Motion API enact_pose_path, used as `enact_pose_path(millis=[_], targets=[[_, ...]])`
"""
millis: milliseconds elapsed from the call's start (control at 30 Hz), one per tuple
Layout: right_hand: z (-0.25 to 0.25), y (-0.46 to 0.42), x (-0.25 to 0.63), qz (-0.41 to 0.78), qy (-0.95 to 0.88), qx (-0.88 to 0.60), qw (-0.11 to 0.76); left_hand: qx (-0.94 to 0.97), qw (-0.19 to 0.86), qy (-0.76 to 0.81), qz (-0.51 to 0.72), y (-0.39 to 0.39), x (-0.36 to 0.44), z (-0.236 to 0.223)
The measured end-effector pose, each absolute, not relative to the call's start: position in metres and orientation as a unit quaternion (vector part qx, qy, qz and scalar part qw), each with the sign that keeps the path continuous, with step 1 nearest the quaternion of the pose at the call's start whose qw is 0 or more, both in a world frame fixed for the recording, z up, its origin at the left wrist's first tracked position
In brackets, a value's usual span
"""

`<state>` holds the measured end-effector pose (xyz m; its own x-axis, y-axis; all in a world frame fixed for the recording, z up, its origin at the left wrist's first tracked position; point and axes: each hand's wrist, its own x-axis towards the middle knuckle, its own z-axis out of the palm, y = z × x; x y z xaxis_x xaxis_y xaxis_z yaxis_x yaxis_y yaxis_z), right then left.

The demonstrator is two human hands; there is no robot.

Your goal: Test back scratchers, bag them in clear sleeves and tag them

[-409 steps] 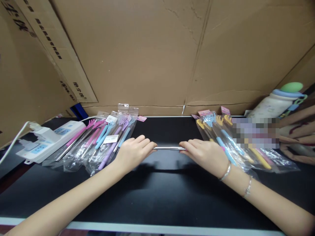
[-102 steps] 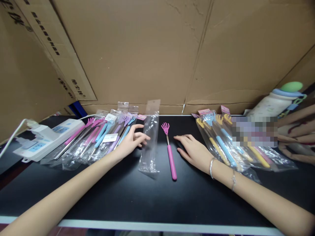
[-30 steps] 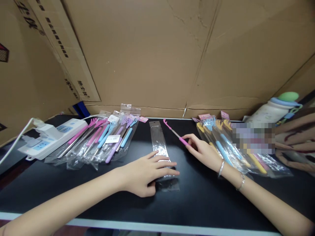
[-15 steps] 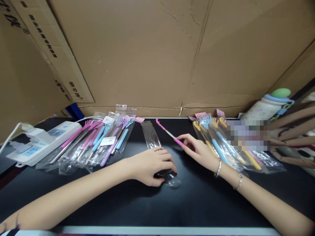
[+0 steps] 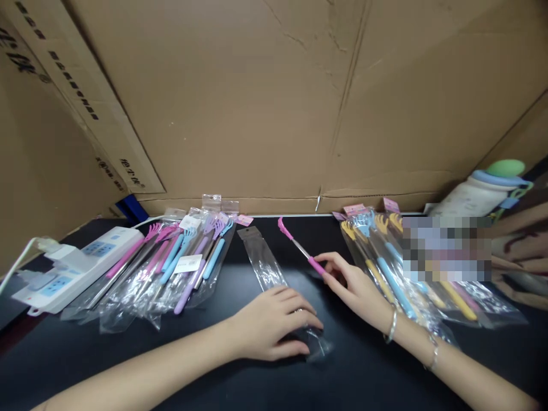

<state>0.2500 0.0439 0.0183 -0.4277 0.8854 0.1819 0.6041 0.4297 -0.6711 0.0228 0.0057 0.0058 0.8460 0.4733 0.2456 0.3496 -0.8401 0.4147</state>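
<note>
Centrally, one pink scratcher (image 5: 317, 266), claw-headed, with a steel shaft; held by its pink handle between the closed thumb and fingers of the right hand (image 5: 353, 285), claw pointing far and left. One clear bag (image 5: 266, 266), flat and creased, on the black table (image 5: 355, 365), left of the pink scratcher and apart from its claw; near part under the left hand (image 5: 276, 325), its fingers bent over the film; whether they pinch it, cannot tell. To the left, one group of bagged scratchers (image 5: 185, 260), in pink, blue and purple, with white labels; farther left, one white power strip (image 5: 81, 268), plugs inserted. To the right, a second group of bagged scratchers (image 5: 387, 257), yellow and blue among them, partly behind a pixelated patch. Far right, one pale bottle (image 5: 464, 200), green-topped, tilted. Far side, brown cardboard (image 5: 244, 108), upright
</note>
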Motion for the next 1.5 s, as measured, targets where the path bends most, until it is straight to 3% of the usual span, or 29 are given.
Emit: enact_pose_path(millis=[533,1000,1500], targets=[[0.017,0.052,0.253,0.296,-0.77,-0.443,0.35,0.946,0.158,0.231,0.167,0.004,0.023,0.009],[0.023,0.049,0.247,0.398,-0.74,-0.397,0.369,0.96,0.149,0.192,0.136,0.008,0.019,0.021],[0.049,0.045,0.251,0.386,-0.759,-0.384,0.358,0.969,0.148,0.193,0.054,0.012,0.025,0.048]])
